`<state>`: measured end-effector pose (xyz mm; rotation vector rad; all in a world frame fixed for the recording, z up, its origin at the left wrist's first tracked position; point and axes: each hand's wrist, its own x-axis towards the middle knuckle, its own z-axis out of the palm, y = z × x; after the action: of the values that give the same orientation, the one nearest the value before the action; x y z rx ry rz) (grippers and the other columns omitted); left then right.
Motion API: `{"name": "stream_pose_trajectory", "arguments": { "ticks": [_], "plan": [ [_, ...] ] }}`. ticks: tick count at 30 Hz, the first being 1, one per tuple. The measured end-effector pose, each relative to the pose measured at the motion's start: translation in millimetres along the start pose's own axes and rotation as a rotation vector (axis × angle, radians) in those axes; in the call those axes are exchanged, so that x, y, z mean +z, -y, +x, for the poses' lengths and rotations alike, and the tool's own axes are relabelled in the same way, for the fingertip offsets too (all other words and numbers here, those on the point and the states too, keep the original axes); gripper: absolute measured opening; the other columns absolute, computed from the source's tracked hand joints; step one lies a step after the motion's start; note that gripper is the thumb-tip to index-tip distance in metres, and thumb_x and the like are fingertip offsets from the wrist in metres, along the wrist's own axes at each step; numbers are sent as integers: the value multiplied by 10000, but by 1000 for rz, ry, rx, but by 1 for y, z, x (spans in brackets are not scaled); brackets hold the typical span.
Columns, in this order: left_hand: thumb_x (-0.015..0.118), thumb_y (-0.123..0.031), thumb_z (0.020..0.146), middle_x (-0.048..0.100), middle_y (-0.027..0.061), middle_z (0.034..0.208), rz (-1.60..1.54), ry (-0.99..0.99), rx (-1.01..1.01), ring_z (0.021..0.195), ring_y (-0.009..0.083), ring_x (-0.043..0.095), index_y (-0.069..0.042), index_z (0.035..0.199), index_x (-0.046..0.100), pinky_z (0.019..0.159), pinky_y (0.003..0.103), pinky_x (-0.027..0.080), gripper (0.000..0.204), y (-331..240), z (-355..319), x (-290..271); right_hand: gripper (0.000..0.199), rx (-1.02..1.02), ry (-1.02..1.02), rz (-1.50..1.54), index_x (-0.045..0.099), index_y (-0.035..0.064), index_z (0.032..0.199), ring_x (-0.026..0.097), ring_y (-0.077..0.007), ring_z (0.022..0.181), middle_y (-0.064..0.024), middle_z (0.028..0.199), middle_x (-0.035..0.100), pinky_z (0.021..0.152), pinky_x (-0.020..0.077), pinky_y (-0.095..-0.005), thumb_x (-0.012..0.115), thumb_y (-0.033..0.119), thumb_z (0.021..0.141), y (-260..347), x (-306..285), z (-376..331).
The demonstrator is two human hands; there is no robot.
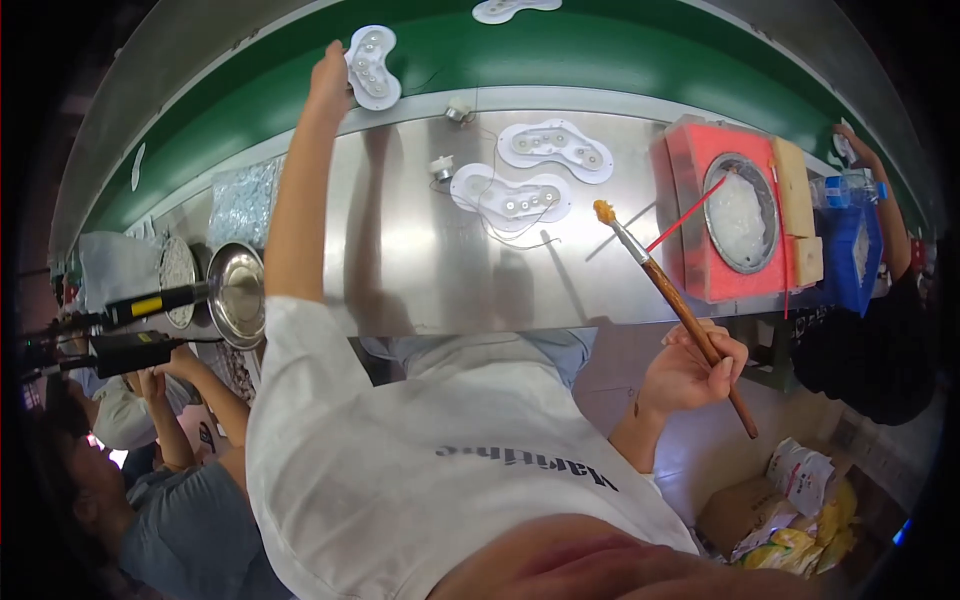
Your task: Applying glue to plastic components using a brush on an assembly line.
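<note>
My left hand (328,80) reaches far out to the green conveyor belt (560,50) and touches a white peanut-shaped plastic part (371,67) lying on it. My right hand (692,369) holds a brown wooden-handled brush (684,311) with its orange-tipped bristles raised over the steel table (420,260). Two more white parts (510,196) (555,150) with thin wires lie on the table ahead. A round metal dish of whitish paste (741,213) sits on a red block (700,190) to the right.
Another white part (512,9) rides the belt further along. A steel bowl (237,293) and black tools (150,302) stand at the left, where a seated person works. Another person's hand (858,145) is at the far right by a blue tray (856,255). Cardboard box and bags (780,510) lie on the floor.
</note>
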<state>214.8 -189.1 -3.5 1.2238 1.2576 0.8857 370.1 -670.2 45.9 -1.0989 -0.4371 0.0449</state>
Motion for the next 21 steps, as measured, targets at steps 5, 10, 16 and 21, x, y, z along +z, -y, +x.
{"name": "stream_pose_trajectory", "arguments": {
  "ticks": [5,10,16,21],
  "plan": [
    [492,-545,834,588,213,1071,1266,-525,531,1079,295,542,84,1157,503,904,423,429,707,-5,67,41,273,-71,-65,-106,471,57,846,483,-190,583,-104,649,502,459,387,-285,409,321,864,6,-12,13],
    [653,-458,745,423,280,1316,710,581,727,1249,405,380,77,1315,353,1042,427,333,837,-22,98,144,286,-112,-186,-185,497,53,882,498,-192,605,-110,705,529,486,397,-289,424,330,864,8,-35,26],
    [673,-581,690,659,190,817,1289,687,392,749,266,651,52,909,657,709,388,501,671,-26,152,230,297,-208,-307,-212,523,55,898,521,-189,612,-119,789,578,514,407,-295,447,340,866,29,-71,47],
    [740,-452,661,635,189,1027,1190,502,464,920,237,629,83,1111,586,797,341,479,716,-18,162,203,292,-365,-430,-517,533,-8,907,593,-237,590,-159,727,599,510,471,-304,457,271,867,27,-93,58]
  ]
}}
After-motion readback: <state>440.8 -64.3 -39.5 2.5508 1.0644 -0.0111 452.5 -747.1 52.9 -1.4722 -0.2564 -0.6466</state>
